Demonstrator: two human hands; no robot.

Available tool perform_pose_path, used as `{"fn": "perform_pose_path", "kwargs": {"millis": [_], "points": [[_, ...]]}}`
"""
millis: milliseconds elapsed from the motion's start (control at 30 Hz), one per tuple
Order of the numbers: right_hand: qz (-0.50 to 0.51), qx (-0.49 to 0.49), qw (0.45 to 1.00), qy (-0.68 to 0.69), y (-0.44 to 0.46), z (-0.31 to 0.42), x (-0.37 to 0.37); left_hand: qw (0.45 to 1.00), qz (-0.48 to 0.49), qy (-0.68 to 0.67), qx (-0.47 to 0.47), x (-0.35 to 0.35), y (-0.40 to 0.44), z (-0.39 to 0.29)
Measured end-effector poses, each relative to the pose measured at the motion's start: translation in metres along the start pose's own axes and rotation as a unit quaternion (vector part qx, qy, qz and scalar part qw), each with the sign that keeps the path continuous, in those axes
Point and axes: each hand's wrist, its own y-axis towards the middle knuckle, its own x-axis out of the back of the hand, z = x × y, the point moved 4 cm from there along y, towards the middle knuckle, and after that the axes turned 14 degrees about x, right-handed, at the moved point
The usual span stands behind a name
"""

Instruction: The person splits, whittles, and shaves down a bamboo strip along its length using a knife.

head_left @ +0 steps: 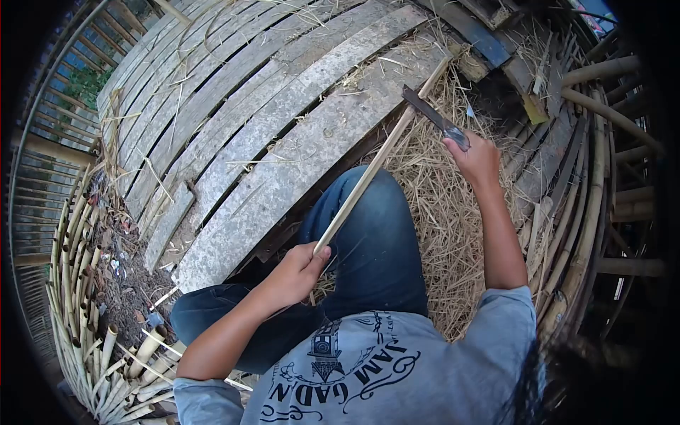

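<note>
A long, pale bamboo strip (368, 176) slants across my raised knee, its far end close to the edge of the planks. My left hand (296, 272) is closed around its near end. In my right hand (474, 157) is the handle of a dark-bladed knife (427, 111). The blade lies across the strip near its far end, apparently touching it. Whether the edge has cut into the strip I cannot tell.
Weathered planks (283, 134) form a platform ahead and to the left. Shavings (443, 234) pile up beside my right leg. Cut bamboo poles (78, 276) stand at the left, and longer bamboo poles (584, 219) line the right. A slatted fence (53, 142) rises at far left.
</note>
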Motion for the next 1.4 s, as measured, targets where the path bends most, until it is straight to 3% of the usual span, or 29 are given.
{"fn": "perform_pose_path", "kwargs": {"millis": [100,133,167,200,233,367,433,467,533,633,667,767,867,1000,1067,1100,1167,1233,1300,1333,1400], "points": [[0.025,0.093,0.995,-0.038,-0.007,0.036,0.018,1.0,0.001,-0.005,-0.006,0.001,-0.009,0.011],[0.051,0.207,0.976,-0.047,-0.006,0.024,0.011,1.0,0.026,-0.012,0.01,0.0,-0.007,0.012],[0.054,0.199,0.977,-0.048,-0.003,0.001,0.013,0.998,0.056,-0.019,0.035,-0.004,-0.01,0.017],[0.021,0.016,0.999,-0.044,0.007,-0.034,0.019,0.999,0.04,0.011,0.03,-0.004,-0.01,0.003],[-0.019,-0.156,0.987,-0.038,0.018,-0.054,0.029,0.999,0.037,0.006,0.026,-0.004,-0.01,0.006],[-0.013,-0.072,0.997,-0.034,0.007,-0.021,0.061,0.998,0.059,0.014,0.016,0.0,-0.012,0.01],[0.051,0.02,0.998,-0.035,0.0,0.018,0.059,0.999,0.042,-0.018,0.009,0.005,-0.01,-0.002],[0.048,0.016,0.998,-0.041,-0.005,0.028,0.059,0.999,0.036,-0.01,-0.001,0.006,-0.011,-0.007],[0.044,0.065,0.996,0.031,-0.009,0.044,0.05,0.999,0.038,-0.01,0.01,0.005,-0.014,-0.009],[0.073,0.027,0.997,0.027,-0.006,0.024,0.037,0.999,0.032,-0.001,0.025,0.01,-0.018,-0.004],[0.054,-0.087,0.992,0.074,0.004,0.001,0.041,0.999,0.032,0.013,0.006,0.008,-0.019,0.001],[-0.017,-0.174,0.985,-0.016,0.009,-0.061,0.056,0.996,0.031,0.052,-0.061,0.005,-0.03,-0.005],[0.005,-0.093,0.996,0.014,-0.009,0.005,0.075,0.996,0.073,-0.045,-0.021,0.009,-0.032,-0.009],[0.026,-0.14,0.983,0.114,-0.033,0.02,0.054,0.986,0.124,-0.11,0.031,0.018,-0.032,-0.01],[-0.073,-0.262,0.887,0.373,-0.049,0.008,0.022,0.973,0.144,-0.176,0.046,0.02,-0.035,-0.009],[-0.08,-0.259,0.885,0.38,-0.052,0.015,0.021,0.97,0.144,-0.192,0.043,0.02,-0.034,-0.003],[-0.202,-0.253,0.751,0.576,-0.062,0.03,0.019,0.974,0.13,-0.178,0.06,0.021,-0.037,0.002],[-0.183,-0.236,0.771,0.562,-0.066,0.044,0.025,0.974,0.142,-0.163,0.064,0.012,-0.036,0.008],[-0.081,-0.06,0.913,0.395,-0.066,0.061,0.032,0.972,0.168,-0.142,0.079,-0.002,-0.04,0.015],[-0.082,-0.074,0.913,0.392,-0.069,0.066,0.037,0.972,0.163,-0.137,0.097,-0.008,-0.042,0.019],[0.059,-0.013,0.977,0.203,-0.07,0.08,0.042,0.971,0.157,-0.136,0.116,-0.018,-0.047,0.031]]}}
